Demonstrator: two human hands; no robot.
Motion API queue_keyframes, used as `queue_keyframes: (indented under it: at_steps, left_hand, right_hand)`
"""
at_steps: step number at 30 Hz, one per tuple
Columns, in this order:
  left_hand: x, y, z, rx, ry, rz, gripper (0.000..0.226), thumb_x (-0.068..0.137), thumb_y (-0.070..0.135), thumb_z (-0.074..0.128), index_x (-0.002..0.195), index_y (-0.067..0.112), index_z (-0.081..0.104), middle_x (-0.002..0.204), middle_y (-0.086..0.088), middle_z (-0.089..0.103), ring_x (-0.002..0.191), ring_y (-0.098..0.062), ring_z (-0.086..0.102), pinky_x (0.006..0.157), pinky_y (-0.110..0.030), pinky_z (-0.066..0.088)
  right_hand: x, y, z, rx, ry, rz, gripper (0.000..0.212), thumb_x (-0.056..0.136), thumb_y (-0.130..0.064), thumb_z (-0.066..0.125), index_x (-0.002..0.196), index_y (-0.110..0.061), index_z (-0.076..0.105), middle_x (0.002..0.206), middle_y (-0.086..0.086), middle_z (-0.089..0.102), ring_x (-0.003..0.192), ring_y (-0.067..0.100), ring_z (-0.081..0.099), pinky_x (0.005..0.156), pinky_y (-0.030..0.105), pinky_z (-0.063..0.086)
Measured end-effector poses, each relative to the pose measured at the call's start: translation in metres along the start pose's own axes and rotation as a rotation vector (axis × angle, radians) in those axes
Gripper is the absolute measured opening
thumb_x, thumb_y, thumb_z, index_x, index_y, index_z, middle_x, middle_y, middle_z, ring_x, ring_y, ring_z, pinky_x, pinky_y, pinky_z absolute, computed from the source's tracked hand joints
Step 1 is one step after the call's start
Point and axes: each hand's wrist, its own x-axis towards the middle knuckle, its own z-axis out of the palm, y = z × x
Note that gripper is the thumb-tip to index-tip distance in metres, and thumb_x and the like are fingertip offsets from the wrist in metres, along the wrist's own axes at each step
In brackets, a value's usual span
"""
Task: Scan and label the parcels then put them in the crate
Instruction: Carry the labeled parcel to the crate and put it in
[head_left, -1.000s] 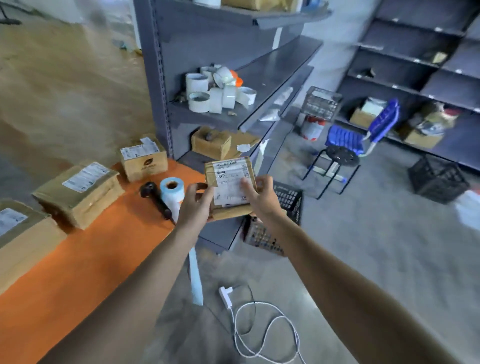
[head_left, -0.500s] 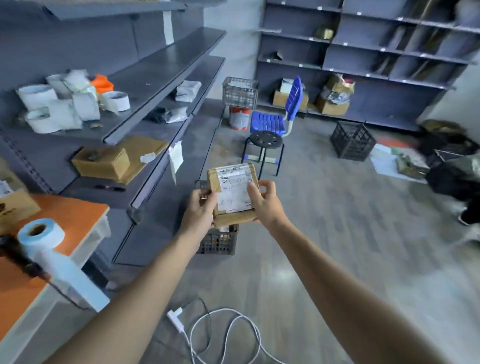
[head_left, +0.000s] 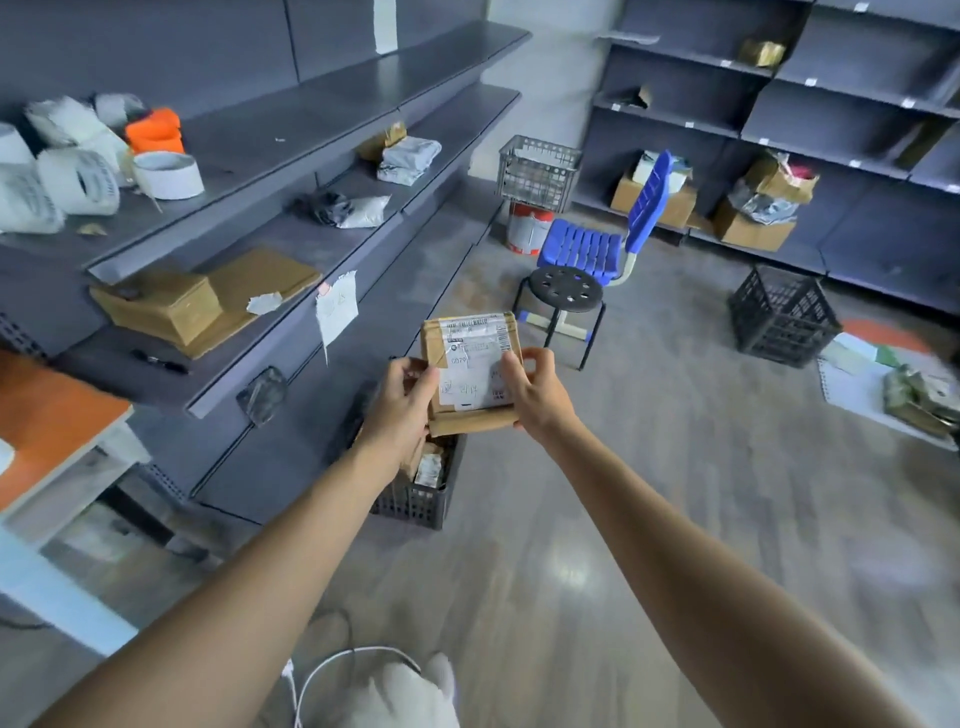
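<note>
At the far left, a corner of the orange desk (head_left: 49, 410) is seen, and beside it grey shelving (head_left: 322, 98) on which white tape rolls (head_left: 167, 175) and a closed cardboard box (head_left: 162, 307) are carried. On the floor against the foot of that shelving a dark crate (head_left: 418, 501) is set; brown-wrapped parcels (head_left: 430, 464) with pale labels are seen inside it, though most of its interior is hidden by the left arm. Above the crate in the view, the task's parcel (head_left: 470, 371) is held in the air between both hands. Its left edge is gripped by the left hand (head_left: 402, 402), thumb laid on the labelled face and fingers curled behind; its right edge is taken in the same closed grip by the right hand (head_left: 537, 397). The white label is turned up toward the camera. The long axis of the parcel runs away from the person, and the barcode end is pointed toward a black stool (head_left: 569, 288) and a blue chair (head_left: 597, 249). Behind these a grey wire basket (head_left: 537, 166) is stacked on a red-and-white bucket (head_left: 529, 228); its contents cannot be told. Farther right, a black crate (head_left: 784, 317) stands on the floor, its interior not discernible, and open cartons (head_left: 753, 231) holding grey bags are placed on the far shelving.
</note>
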Motion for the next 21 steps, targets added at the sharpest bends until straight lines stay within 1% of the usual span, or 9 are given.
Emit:
queue_keyframes:
  at_steps: [2,4,6,8,10,13,16,19,21]
  left_hand:
    - [0.031,-0.003,0.007,0.006,0.015,-0.01,0.014,0.093,0.045,0.055,0.092,0.033,0.047,0.104,0.006,0.061,0.098,-0.021,0.062,0.085,-0.053,0.055]
    - [0.07,-0.009,0.013,0.01,0.022,-0.02,0.01,0.099,0.038,0.051,0.093,0.031,0.046,0.102,0.008,0.061,0.094,-0.016,0.061,0.083,-0.053,0.056]
    - [0.112,-0.015,0.019,-0.005,0.027,-0.043,0.009,0.099,0.037,0.05,0.093,0.031,0.047,0.103,0.01,0.061,0.099,-0.017,0.061,0.083,-0.052,0.057]
    - [0.158,-0.021,0.023,-0.014,0.046,-0.082,0.009,0.099,0.038,0.051,0.092,0.033,0.047,0.104,0.009,0.063,0.103,-0.021,0.063,0.084,-0.048,0.056]
    - [0.203,-0.025,0.026,-0.027,0.074,-0.118,0.01,0.1,0.037,0.049,0.092,0.032,0.047,0.103,0.007,0.063,0.102,-0.023,0.063,0.085,-0.046,0.056]
    - [0.265,-0.03,0.028,-0.054,0.125,-0.166,0.012,0.101,0.034,0.047,0.091,0.029,0.044,0.101,0.006,0.06,0.102,-0.026,0.063,0.08,-0.044,0.056]
    - [0.314,-0.037,0.027,-0.071,0.15,-0.201,0.01,0.101,0.036,0.048,0.093,0.03,0.044,0.108,0.0,0.06,0.104,-0.026,0.063,0.079,-0.043,0.057]
    - [0.352,-0.047,0.028,-0.091,0.168,-0.242,0.013,0.099,0.037,0.051,0.102,0.026,0.045,0.116,-0.001,0.058,0.105,-0.023,0.062,0.078,-0.038,0.058]
    - [0.373,-0.057,0.031,-0.092,0.213,-0.274,0.013,0.099,0.035,0.051,0.103,0.024,0.046,0.114,0.001,0.058,0.103,-0.021,0.062,0.079,-0.04,0.058]
  right_hand:
    - [0.034,0.001,0.001,-0.016,-0.031,-0.014,0.031,0.1,-0.046,0.043,0.116,-0.02,0.041,0.087,-0.005,0.057,0.074,0.014,0.055,0.077,0.038,0.05]
    - [0.073,0.001,0.004,-0.036,-0.055,-0.024,0.033,0.101,-0.044,0.043,0.12,-0.018,0.042,0.079,-0.011,0.055,0.075,0.017,0.056,0.074,0.034,0.047]
    - [0.115,0.0,0.009,-0.057,-0.089,-0.026,0.035,0.101,-0.044,0.042,0.124,-0.017,0.042,0.077,-0.014,0.053,0.078,0.018,0.057,0.074,0.034,0.048]
    - [0.161,0.0,0.017,-0.076,-0.122,-0.023,0.032,0.102,-0.043,0.041,0.123,-0.018,0.041,0.078,-0.016,0.052,0.072,0.01,0.055,0.073,0.034,0.048]
    - [0.208,-0.003,0.027,-0.097,-0.161,-0.025,0.036,0.102,-0.042,0.041,0.126,-0.016,0.042,0.08,-0.017,0.051,0.07,0.003,0.052,0.075,0.037,0.051]
    - [0.275,-0.009,0.046,-0.129,-0.208,-0.004,0.04,0.102,-0.043,0.041,0.131,-0.014,0.041,0.08,-0.014,0.052,0.072,0.006,0.053,0.082,0.04,0.052]
    - [0.333,-0.012,0.064,-0.203,-0.285,-0.009,0.044,0.103,-0.045,0.038,0.134,-0.015,0.04,0.097,0.0,0.056,0.086,0.021,0.055,0.08,0.037,0.049]
    - [0.38,-0.008,0.078,-0.266,-0.355,-0.01,0.043,0.103,-0.045,0.037,0.136,-0.016,0.039,0.108,0.005,0.057,0.092,0.022,0.052,0.074,0.028,0.037]
    - [0.41,0.0,0.089,-0.291,-0.395,-0.009,0.044,0.103,-0.046,0.037,0.136,-0.016,0.039,0.112,0.008,0.06,0.093,0.023,0.052,0.076,0.029,0.038]
